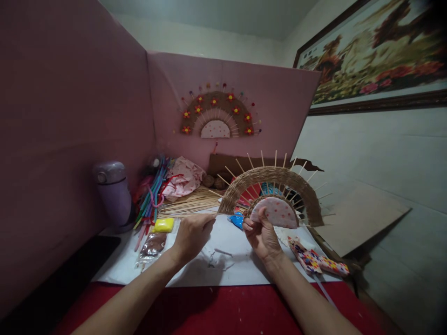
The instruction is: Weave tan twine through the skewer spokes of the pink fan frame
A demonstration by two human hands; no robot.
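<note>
In the head view my right hand (264, 239) pinches a half-round woven fan (270, 176) by its white, pink-spotted cloth centre (277, 211), thumb in front. The fan stands upright above the table, its brown twine band woven across thin wooden sticks that jut past the outer edge. My left hand (193, 235) is closed beside the fan's lower left end, its fingertips pressed together. A thin line shows at these fingertips, too fine to tell whether it is a stick or twine. Behind the fan a blue packet (236, 220) shows partly.
A similar fan with red flowers (213, 101) hangs on the pink panel (279, 102). At left stand a purple bottle (114, 195) and colourful pipe cleaners (150, 200), with yellow clay (163, 225) and a brown packet (153, 244) nearer. Patterned-handled scissors (314, 260) lie at right.
</note>
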